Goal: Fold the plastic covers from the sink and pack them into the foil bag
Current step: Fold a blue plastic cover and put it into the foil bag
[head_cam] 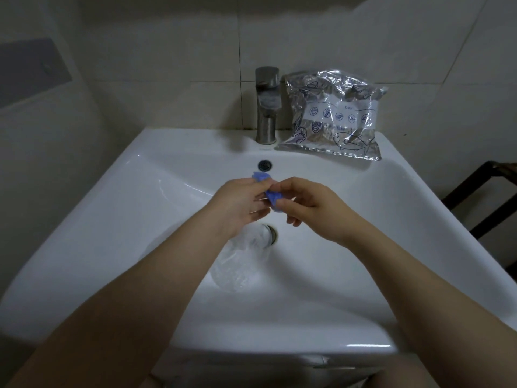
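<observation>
Our two hands meet above the middle of the basin, both working on one small bunched blue-edged plastic cover [270, 191]. Our left hand [237, 204] has its fingers curled round the cover's upper part, where a blue crumpled edge pokes out above the knuckles, and our right hand [305, 204] pinches the lower part between thumb and forefinger, the remaining fingers loosely bent beneath. The cover is held in the air, clear of the porcelain, just in front of the dark round overflow hole [265, 164]. Below our left wrist a second, clear crinkled plastic cover [240, 264] lies in the bottom of the white ceramic sink [117, 219], spread over part of the metal drain ring [272, 233] and partly hidden by our forearm. On the back ledge of the sink, to the right of the brushed-metal single-lever faucet [267, 107], stands the shiny silver foil bag [335, 113] with a white label band and blue line drawings of fish and shellfish; it leans back toward the pale tiled wall [167, 65]. We cannot tell whether its top is open. A dark frame [481, 197] shows at the right edge.
</observation>
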Action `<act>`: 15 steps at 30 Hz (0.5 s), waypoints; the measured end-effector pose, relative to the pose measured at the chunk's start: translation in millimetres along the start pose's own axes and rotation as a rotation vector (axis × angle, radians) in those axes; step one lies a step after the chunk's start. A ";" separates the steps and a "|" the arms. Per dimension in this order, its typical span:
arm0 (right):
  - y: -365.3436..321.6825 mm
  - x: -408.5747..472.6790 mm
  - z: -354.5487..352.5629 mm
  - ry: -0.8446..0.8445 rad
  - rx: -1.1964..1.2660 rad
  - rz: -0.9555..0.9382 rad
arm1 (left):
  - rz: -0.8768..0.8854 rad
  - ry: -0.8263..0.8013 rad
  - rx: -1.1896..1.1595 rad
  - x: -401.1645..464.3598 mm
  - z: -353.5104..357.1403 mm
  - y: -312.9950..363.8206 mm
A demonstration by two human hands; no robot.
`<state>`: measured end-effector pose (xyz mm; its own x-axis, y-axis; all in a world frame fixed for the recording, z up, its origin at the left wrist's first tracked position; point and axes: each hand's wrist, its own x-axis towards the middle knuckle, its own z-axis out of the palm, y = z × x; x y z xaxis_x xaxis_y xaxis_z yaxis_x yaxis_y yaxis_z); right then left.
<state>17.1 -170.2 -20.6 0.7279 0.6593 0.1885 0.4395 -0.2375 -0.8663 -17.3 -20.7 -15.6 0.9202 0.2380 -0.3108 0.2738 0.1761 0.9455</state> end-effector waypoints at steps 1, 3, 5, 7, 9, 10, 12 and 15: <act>-1.8 -0.8 -3.2 -0.010 -0.068 -0.054 | -0.008 0.012 -0.041 0.0 -1.5 1.4; -3.3 -1.6 -7.5 -0.003 -0.175 -0.156 | -0.018 0.007 -0.086 0.1 -3.0 2.8; -1.6 -1.2 -6.5 0.015 -0.254 -0.235 | -0.023 -0.019 -0.100 -0.9 -3.1 3.3; 1.2 0.4 -2.6 0.065 -0.308 -0.300 | -0.032 -0.052 -0.119 -2.1 -0.9 2.9; 2.9 1.8 -0.2 0.122 -0.311 -0.342 | -0.037 -0.086 -0.121 -3.4 2.2 2.9; 2.4 1.9 -0.1 0.141 -0.303 -0.344 | -0.037 -0.096 -0.122 -4.2 3.5 3.1; -0.6 0.8 -2.3 0.166 -0.276 -0.277 | -0.019 -0.109 -0.106 -3.2 4.2 2.9; -3.7 -0.4 -6.3 0.146 -0.235 -0.172 | 0.025 -0.125 -0.117 -0.5 0.5 5.2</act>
<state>18.5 -174.0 -14.6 0.6931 0.5986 0.4016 0.6592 -0.3009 -0.6892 -16.2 -20.4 -10.5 0.9559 0.1238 -0.2663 0.2231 0.2836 0.9326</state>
